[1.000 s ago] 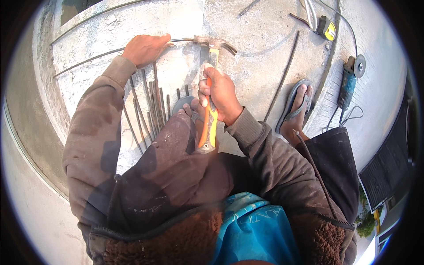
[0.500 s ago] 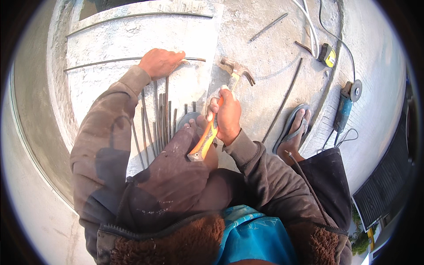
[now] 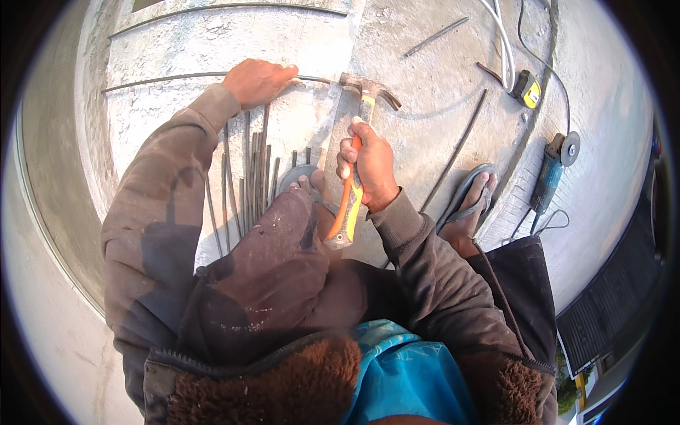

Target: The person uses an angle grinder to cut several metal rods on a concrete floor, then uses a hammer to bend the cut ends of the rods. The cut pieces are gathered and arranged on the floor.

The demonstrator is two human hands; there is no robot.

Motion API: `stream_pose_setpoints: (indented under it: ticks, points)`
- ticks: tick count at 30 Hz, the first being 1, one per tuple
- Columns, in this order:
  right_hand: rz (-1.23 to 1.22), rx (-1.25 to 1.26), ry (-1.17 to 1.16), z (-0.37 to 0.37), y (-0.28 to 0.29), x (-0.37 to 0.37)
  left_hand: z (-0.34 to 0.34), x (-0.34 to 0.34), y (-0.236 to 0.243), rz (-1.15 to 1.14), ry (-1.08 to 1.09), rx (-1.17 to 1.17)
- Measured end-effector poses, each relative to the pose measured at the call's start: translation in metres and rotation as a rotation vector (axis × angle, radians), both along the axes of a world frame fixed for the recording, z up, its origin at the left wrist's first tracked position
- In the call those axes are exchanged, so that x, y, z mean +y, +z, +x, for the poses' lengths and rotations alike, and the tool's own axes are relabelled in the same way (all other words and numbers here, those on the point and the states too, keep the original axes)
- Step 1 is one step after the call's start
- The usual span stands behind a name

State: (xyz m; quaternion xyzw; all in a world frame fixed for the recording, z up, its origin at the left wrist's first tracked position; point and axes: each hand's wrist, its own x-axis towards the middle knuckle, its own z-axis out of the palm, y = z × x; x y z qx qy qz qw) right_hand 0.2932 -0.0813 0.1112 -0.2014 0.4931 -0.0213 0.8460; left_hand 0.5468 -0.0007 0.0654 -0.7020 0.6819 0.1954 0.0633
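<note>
My left hand (image 3: 256,83) is wrapped around a thin dark steel rod (image 3: 166,79) that runs across a pale, rough concrete slab. Its right end sticks out past my thumb. With my right hand (image 3: 372,164) I grip a claw hammer (image 3: 346,214) by its orange and yellow handle. The hammer's striking face is at the rod's right end; whether they touch I cannot tell. Between my left arm and my left foot are several cut steel rods (image 3: 263,145), their lower parts hidden behind my leg. Another rod (image 3: 234,6) lies across the slab farther off.
A yellow and black tape measure (image 3: 526,89) lies at the right beside a white cable (image 3: 507,44). Past a ledge is a blue angle grinder (image 3: 548,177) with its cord. A long rod (image 3: 459,145) and a short rod (image 3: 435,37) rest on the concrete. My sandalled feet flank the hammer.
The hammer has swung left and its head now sits at the rod's end, where a gap showed before. My left hand keeps its hold. The whole view has shifted slightly.
</note>
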Motion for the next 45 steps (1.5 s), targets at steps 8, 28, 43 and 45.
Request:
stream_pose_setpoints:
  ticks: [8,28,43,45]
  points:
    - [-0.307,-0.204,-0.125,0.011,0.053,-0.066,0.014,0.022,0.038,-0.458,0.079,-0.120]
    - [-0.361,-0.379,0.162,0.061,0.045,-0.125,-0.136,0.191,-0.012,0.115,1.400,-0.225]
    - [-0.538,-0.372,0.367,0.053,0.048,-0.061,-0.256,0.336,-0.008,0.130,1.818,-0.183]
    - [-0.629,-0.351,0.415,0.054,0.045,-0.046,-0.270,0.336,-0.021,0.026,1.688,-0.298]
